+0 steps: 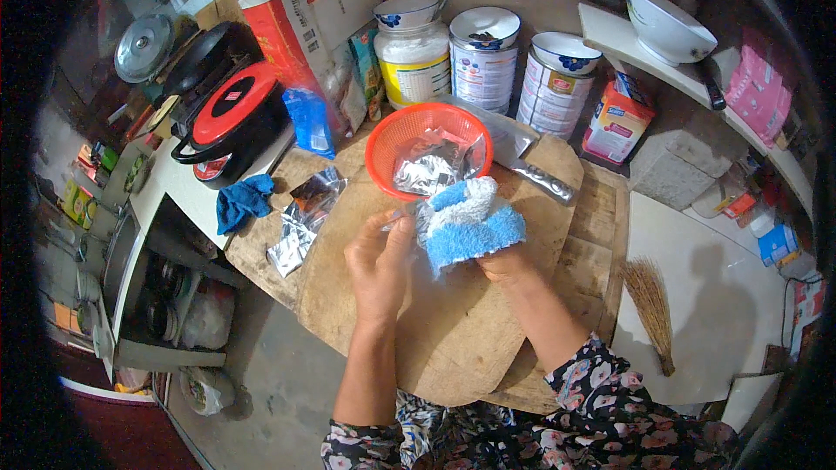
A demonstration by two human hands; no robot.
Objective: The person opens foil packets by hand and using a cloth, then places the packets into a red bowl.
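Observation:
Over a wooden cutting board (353, 287), my left hand (382, 261) pinches the edge of a small clear plastic packet (418, 222) between thumb and fingers. My right hand (503, 264) holds a blue and white terry cloth (473, 228) against that packet; its fingers are mostly hidden under the cloth. Just beyond, a red plastic colander (382, 150) holds silvery foil packets (431, 166). A cleaver (532, 170) lies to the colander's right. Left of the board rests an opened foil wrapper (300, 228).
A dark blue cloth (245, 202) lies at the table's left corner, near a black pot with a red lid (238, 101). Cans topped with bowls (483, 78) stand along the back. To the right are a detergent box (617, 121) and a straw hand broom (646, 307).

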